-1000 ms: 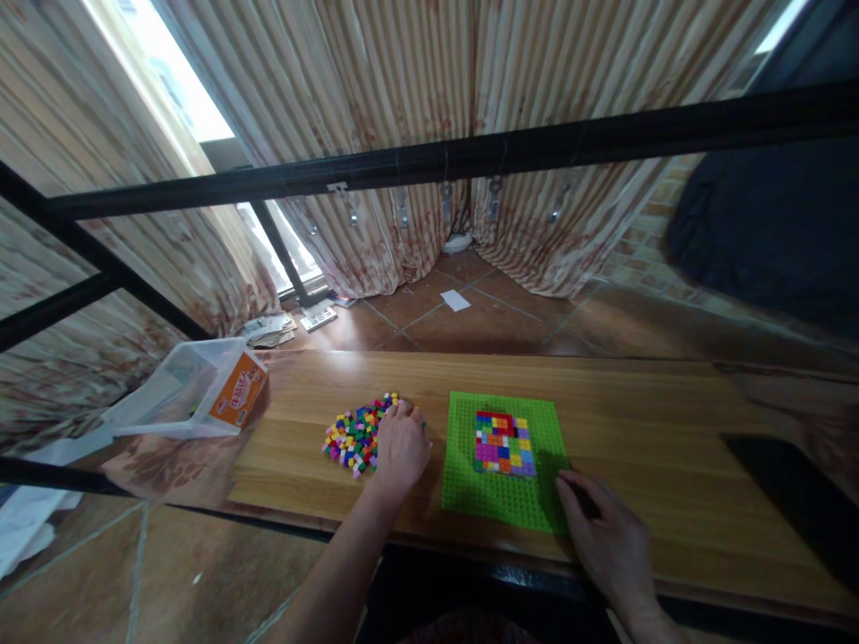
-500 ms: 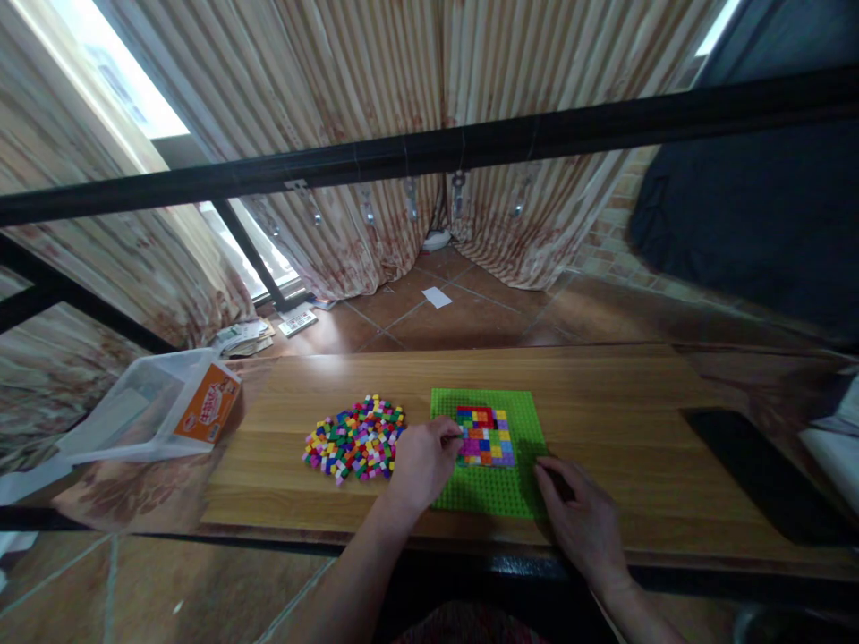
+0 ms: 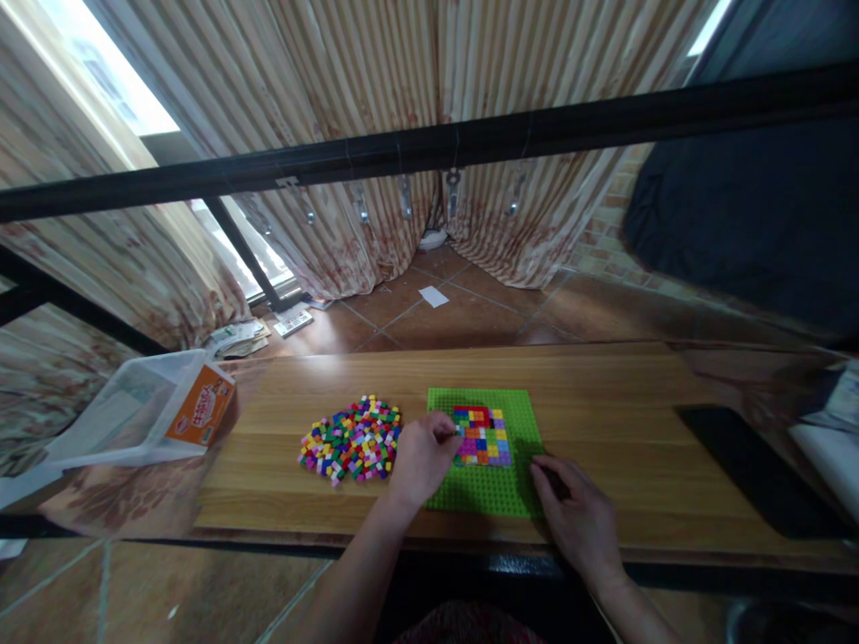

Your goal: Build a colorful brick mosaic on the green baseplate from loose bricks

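Note:
A green studded baseplate lies on the table, with a block of small multicoloured bricks set on it. My left hand is closed in a pinch at the left side of that block. What sits between its fingertips is too small and covered to name. At the baseplate's right edge, my right hand has thumb and forefinger brought together against the rim, the other fingers curled. Left of my left hand, a heap of loose bricks in many colours spreads on the wood.
The wooden table carries all this. A clear plastic bin with an orange label stands at the left. A dark flat panel lies at the right. A black metal bar crosses in front of the curtains.
The view has shifted slightly, so the scene sits a little further left. Both hands stay nearly in place, the left still pinched beside the brick block.

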The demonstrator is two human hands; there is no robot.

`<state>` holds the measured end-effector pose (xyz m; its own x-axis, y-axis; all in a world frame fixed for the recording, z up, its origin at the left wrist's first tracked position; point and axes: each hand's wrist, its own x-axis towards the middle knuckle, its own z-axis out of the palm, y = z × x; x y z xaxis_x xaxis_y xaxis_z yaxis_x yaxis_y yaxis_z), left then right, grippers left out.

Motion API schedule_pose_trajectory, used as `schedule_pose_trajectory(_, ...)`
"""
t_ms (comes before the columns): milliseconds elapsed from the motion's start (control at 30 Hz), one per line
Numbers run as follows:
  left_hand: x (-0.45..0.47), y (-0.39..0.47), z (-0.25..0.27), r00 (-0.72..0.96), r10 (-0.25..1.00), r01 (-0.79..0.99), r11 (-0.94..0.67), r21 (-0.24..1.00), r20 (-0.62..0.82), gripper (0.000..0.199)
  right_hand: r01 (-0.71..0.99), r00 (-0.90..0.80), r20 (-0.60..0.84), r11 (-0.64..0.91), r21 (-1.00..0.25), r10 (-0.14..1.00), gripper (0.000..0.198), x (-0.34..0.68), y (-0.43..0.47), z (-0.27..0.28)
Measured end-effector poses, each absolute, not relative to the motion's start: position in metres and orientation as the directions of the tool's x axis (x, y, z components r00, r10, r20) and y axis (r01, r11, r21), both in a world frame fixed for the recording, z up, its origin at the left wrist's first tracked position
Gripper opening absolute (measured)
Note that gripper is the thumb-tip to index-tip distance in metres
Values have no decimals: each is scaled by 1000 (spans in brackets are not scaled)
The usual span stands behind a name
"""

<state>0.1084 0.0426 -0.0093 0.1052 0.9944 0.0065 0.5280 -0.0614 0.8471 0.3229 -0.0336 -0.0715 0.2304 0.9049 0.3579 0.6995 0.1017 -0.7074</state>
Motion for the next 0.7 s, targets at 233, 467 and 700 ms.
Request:
schedule_pose_trajectory(233, 106, 39, -15, 111, 991, 343, 28, 939, -70, 5, 711, 223, 349, 93, -698, 910, 28, 323, -34, -71)
schedule_pose_trajectory(467, 104, 45, -18, 106, 991, 344, 35, 938, -76, 17, 733, 215, 377, 107, -672, 901, 28, 324, -34, -74)
schedule_pose_trajectory(700, 106, 51, -25, 83, 996, 384, 7, 923, -42, 18, 730, 207, 414, 141, -669, 887, 27, 325, -33, -77)
